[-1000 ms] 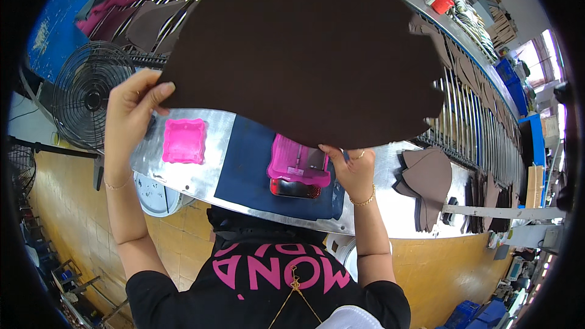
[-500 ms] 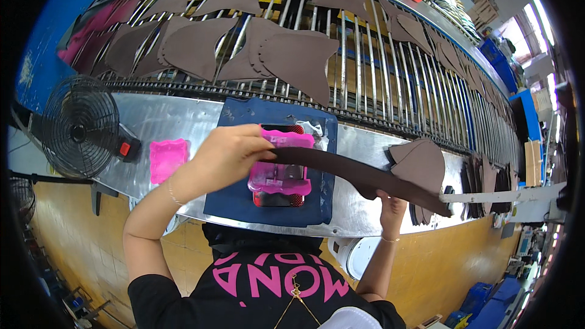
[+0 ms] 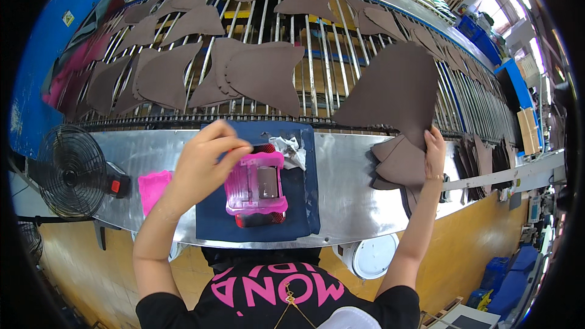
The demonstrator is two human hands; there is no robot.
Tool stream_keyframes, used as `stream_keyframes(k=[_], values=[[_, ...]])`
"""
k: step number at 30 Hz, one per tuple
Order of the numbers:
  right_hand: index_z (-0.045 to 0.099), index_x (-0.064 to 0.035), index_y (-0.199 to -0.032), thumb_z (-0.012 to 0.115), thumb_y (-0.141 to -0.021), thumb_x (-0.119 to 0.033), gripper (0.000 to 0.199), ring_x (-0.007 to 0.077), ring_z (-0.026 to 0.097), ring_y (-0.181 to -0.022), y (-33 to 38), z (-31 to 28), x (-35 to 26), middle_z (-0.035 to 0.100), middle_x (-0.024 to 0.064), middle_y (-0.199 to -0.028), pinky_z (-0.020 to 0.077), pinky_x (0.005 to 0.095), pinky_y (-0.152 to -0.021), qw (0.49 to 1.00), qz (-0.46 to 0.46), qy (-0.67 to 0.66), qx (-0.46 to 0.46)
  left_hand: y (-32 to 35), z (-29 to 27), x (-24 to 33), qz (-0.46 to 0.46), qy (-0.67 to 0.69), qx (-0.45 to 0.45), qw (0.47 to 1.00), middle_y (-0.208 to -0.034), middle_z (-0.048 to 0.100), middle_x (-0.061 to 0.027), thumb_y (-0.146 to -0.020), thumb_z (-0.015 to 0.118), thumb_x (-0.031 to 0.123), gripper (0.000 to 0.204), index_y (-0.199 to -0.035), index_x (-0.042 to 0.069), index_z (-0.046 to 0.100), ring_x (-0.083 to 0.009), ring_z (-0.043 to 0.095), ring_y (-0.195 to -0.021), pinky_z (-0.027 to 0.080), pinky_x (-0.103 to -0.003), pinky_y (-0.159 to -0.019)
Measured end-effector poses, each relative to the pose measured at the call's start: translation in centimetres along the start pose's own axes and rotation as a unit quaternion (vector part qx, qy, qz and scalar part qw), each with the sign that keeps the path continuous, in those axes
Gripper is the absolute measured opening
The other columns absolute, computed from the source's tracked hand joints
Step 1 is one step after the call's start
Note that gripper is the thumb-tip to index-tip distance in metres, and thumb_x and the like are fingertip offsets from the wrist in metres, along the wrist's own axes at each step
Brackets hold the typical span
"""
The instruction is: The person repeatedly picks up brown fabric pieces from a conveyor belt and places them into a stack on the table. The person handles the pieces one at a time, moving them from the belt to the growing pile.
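Hands at metal bench — brown cut piece raised at right.

Right hand (image 3: 434, 153) grasps the brown cut piece (image 3: 396, 94) by its lower tip, above a stack of like pieces (image 3: 399, 164). Left hand (image 3: 204, 161), fingers curled, touches the pink roller tool (image 3: 256, 184) on the blue mat (image 3: 298, 207).

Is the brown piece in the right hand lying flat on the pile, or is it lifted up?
Lifted. The right hand holds the brown piece up by its lower tip, above the pile of brown pieces.
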State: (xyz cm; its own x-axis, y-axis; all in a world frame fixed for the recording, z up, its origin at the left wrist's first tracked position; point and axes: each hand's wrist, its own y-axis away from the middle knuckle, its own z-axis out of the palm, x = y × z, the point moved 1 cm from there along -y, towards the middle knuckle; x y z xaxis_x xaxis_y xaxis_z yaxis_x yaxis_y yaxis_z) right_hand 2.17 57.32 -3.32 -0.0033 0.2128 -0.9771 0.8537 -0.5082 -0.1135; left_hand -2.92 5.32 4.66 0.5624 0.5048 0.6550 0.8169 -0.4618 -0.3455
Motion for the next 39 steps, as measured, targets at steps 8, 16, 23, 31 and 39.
stream_keyframes(k=[8, 16, 23, 31, 39], values=[[0.057, 0.0041, -0.119, 0.058, -0.088, -0.006, 0.033, 0.0136, 0.061, -0.088, -13.6, 5.4, 10.0, 0.066, 0.0093, -0.101, 0.0474, 0.0264, -0.079, 0.988, 0.056, 0.136, -0.047, 7.1, -4.2, -3.9, -0.253, -0.010, 0.073, 0.965, -0.074, 0.053, -0.0040, -0.081, 0.067, 0.007, 0.011, -0.087, -0.002, 0.067, -0.0111, 0.048, -0.064, 0.037, -0.024, -0.057], [0.067, -0.0143, -0.107, 0.067, -0.080, -0.032, 0.032, 0.0238, 0.063, -0.094, -12.4, 6.4, 9.3, 0.069, 0.0062, -0.095, 0.0428, 0.0451, -0.086, 0.911, 0.030, 0.408, 0.057, 8.2, -4.1, -4.6, -0.249, -0.004, 0.090, 0.964, -0.076, 0.053, -0.0052, -0.083, 0.065, 0.008, 0.013, -0.090, -0.003, 0.067, -0.0120, 0.049, -0.068, 0.039, -0.024, -0.062], [0.063, -0.0157, -0.114, 0.069, -0.077, -0.044, 0.047, 0.0286, 0.056, -0.109, 2.5, -4.1, 7.6, 0.058, 0.0082, -0.117, 0.0414, 0.0560, -0.087, 0.792, 0.132, 0.555, 0.218, 6.5, -2.3, -5.8, -0.203, 0.026, 0.039, 0.978, -0.078, 0.052, -0.0036, -0.085, 0.063, 0.009, 0.013, -0.091, -0.002, 0.066, -0.0113, 0.049, -0.070, 0.037, -0.023, -0.063], [0.059, -0.0109, -0.120, 0.075, -0.070, -0.050, 0.066, 0.0324, 0.050, -0.117, 12.2, -8.7, 7.8, 0.052, 0.0117, -0.126, 0.0427, 0.0521, -0.093, 0.771, 0.287, 0.516, 0.237, 3.6, -0.1, -5.2, -0.141, 0.075, -0.006, 0.987, -0.079, 0.051, -0.0017, -0.087, 0.065, 0.013, 0.014, -0.093, 0.001, 0.067, -0.0085, 0.048, -0.071, 0.036, -0.020, -0.055], [0.061, -0.0083, -0.113, 0.080, -0.066, -0.043, 0.061, 0.0318, 0.056, -0.110, 10.8, -8.2, 4.4, 0.058, 0.0148, -0.117, 0.0461, 0.0456, -0.090, 0.733, 0.307, 0.562, 0.226, 5.4, -1.2, -4.9, -0.186, 0.085, 0.008, 0.979, -0.078, 0.051, -0.0014, -0.086, 0.065, 0.011, 0.013, -0.093, 0.000, 0.067, -0.0087, 0.048, -0.070, 0.035, -0.021, -0.055]])
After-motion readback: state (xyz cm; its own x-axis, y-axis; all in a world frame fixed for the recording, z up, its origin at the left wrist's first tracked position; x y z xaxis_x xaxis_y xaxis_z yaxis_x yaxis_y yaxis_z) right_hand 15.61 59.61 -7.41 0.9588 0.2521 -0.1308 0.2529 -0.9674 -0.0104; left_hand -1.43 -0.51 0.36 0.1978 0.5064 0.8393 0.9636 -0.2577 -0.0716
